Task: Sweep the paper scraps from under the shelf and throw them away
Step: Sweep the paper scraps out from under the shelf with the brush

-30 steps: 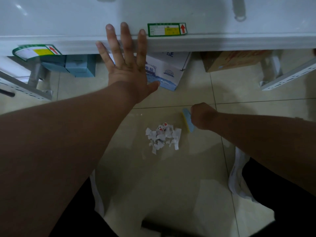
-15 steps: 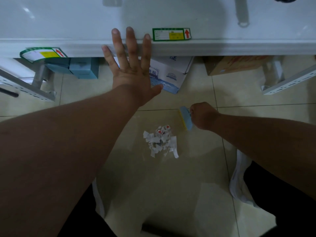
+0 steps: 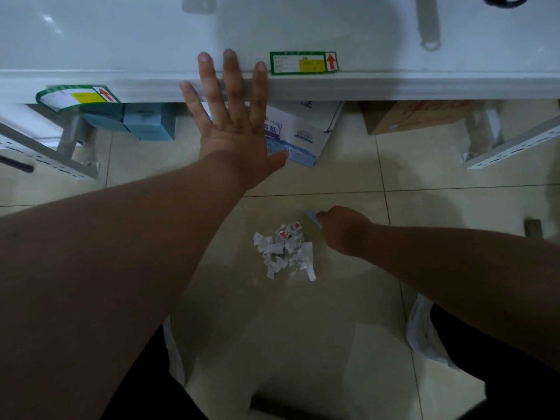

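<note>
A small heap of white paper scraps (image 3: 285,250), a few with red marks, lies on the beige tile floor in front of the white shelf (image 3: 394,86). My right hand (image 3: 342,230) is just right of the heap and grips a small blue brush (image 3: 313,218), of which only a blue tip shows past the fingers. My left hand (image 3: 233,122) is spread flat with straight fingers, pressing on the shelf's front edge.
Under the shelf sit teal boxes (image 3: 148,121), a white and blue carton (image 3: 303,133) and a brown cardboard box (image 3: 412,116). Metal shelf feet (image 3: 48,159) stand at left and right. Green price labels (image 3: 303,62) hang on the shelf edge. My knees frame the floor below.
My right hand with the blue brush has swung in toward the scraps, hiding most of the brush. The heap sits slightly more gathered. My left hand stays on the shelf edge.
</note>
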A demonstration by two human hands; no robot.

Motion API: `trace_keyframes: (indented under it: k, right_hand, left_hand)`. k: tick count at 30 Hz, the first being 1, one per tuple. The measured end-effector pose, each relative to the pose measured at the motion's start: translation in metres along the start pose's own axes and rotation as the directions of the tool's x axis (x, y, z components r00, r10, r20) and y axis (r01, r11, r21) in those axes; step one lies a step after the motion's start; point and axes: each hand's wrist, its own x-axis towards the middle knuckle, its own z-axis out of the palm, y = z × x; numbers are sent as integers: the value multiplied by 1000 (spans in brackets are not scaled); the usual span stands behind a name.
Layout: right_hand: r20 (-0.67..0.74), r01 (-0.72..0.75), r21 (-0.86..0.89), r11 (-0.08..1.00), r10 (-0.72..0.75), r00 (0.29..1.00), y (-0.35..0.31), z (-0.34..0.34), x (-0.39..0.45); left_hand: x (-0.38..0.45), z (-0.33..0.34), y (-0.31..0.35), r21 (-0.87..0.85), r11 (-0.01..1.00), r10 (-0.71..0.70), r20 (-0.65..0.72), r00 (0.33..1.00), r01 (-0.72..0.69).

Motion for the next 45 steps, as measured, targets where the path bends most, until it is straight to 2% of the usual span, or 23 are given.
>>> trace_keyframes:
  k: [5,10,13,19,23,27,32,34,37,41,43,45]
  right_hand:
    - [-44,113,-1,994,-113,993,0,-17,8]
    - [-100,28,-8,1000,-29,995,6,-38,28]
    - [-120,43,-3,999,-43,992,2,-40,44]
    - [-13,189,-30,981,-190,982,-31,-30,64]
    - [18,226,24,974,-226,974,-48,-19,67]
    - [8,376,-150,914,-379,925,-60,-3,68]
    - [202,397,-90,913,-373,905,-65,-9,52]
    - [195,439,-152,886,-409,892,-67,-21,45]
    - [91,443,-168,881,-434,896,-78,-41,51]
    - [1,464,-161,871,-470,883,-102,-49,63]
    - [43,472,-125,872,-471,881,-113,-38,69]
    - [131,477,-106,872,-463,876,-122,-25,70]
  left_hand:
    - [0,-4,-1,-4,1000,7,18,1000,-7]
    - [-1,-7,-6,-44,998,38,32,999,-37]
    - [-2,-10,-13,-45,996,85,44,995,-83]
    - [-5,-13,-37,-73,977,203,37,978,-200]
    - [-6,-10,-48,-69,965,252,9,968,-251]
    - [-6,-11,-51,-99,958,270,14,963,-268]
    - [-8,-18,-56,-157,945,294,33,955,-285]
    - [-8,-23,-60,-198,933,313,42,949,-299]
    - [-9,-26,-75,-208,914,365,52,930,-347]
    - [-30,-19,-110,-173,889,452,188,872,-424]
    - [-44,-15,-126,-230,884,462,295,836,-407]
    - [-55,-13,-137,-237,910,414,491,767,-339]
